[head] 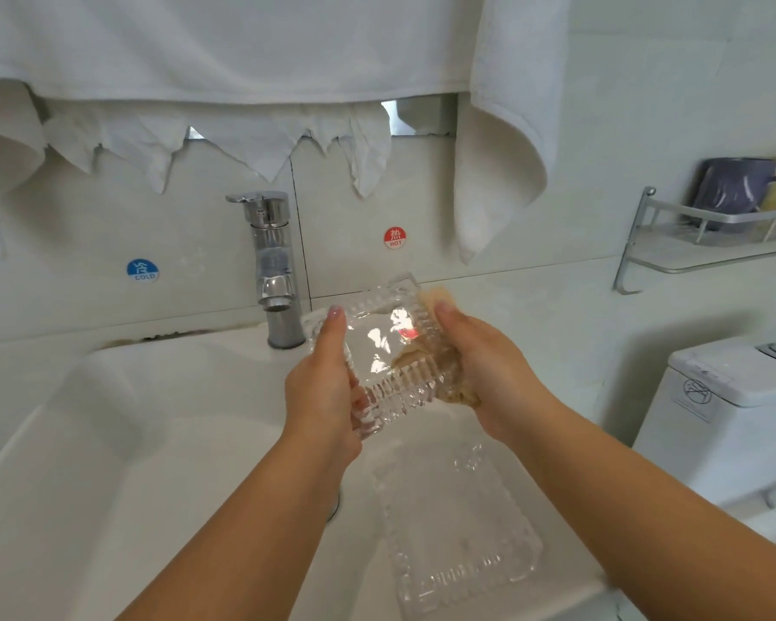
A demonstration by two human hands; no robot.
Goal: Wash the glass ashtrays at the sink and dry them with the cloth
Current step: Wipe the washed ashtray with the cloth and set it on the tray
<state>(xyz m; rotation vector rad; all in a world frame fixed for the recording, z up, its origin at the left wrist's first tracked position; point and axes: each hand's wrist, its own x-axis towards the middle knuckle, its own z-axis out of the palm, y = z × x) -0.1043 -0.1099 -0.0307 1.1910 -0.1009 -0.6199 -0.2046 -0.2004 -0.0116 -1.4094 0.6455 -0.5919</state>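
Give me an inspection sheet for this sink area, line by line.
Surface: white sink, counter to its right; dark staining behind the basin rim.
Job's things: one glass ashtray held over the basin; a second ashtray lying on the counter edge; yellowish cloth against the held one.
Clutter: nothing seen.
Grips: left hand holds the ashtray's left side; right hand presses the cloth to its right side.
Cables: nothing seen.
Surroundings: chrome tap, no water visible; white towels above; wall rack with cups; toilet tank.

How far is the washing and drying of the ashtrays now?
Nothing looks finished. In hand: the left hand holds one glass ashtray over the sink while the right hand presses a tan cloth against it. Left: the second ashtray lying on the sink edge.
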